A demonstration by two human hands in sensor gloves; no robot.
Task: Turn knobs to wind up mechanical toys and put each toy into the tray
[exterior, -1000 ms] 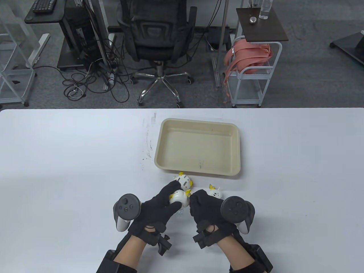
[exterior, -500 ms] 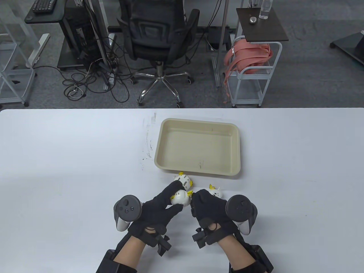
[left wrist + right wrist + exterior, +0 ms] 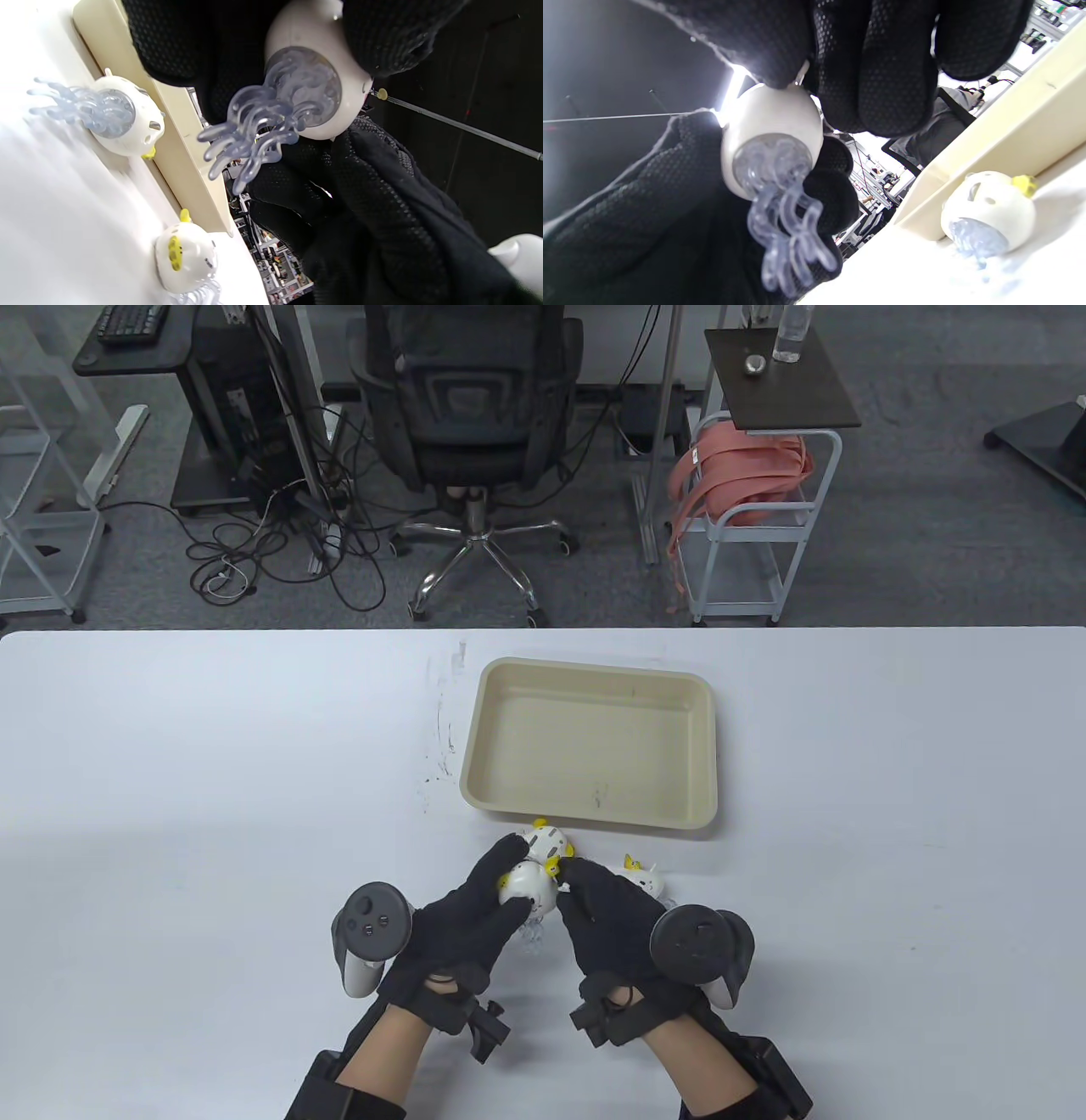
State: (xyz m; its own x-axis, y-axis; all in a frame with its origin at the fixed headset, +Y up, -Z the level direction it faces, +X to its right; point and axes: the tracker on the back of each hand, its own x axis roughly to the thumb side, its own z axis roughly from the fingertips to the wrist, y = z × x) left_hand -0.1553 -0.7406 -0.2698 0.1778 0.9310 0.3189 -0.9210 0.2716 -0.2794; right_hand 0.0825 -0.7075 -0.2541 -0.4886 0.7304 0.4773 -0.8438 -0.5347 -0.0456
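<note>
While left hand (image 3: 462, 920) grips toy (image 3: 526, 889), right hand (image 3: 607, 912) pinches

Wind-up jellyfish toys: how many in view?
3. One held jellyfish toy gripped between left hand and right hand; two on the table near the tray. None visibly hidden.

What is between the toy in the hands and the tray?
Another white toy lies on the table between the held toy and the near wall of the tray, close to the tray. The table view shows it.
</note>
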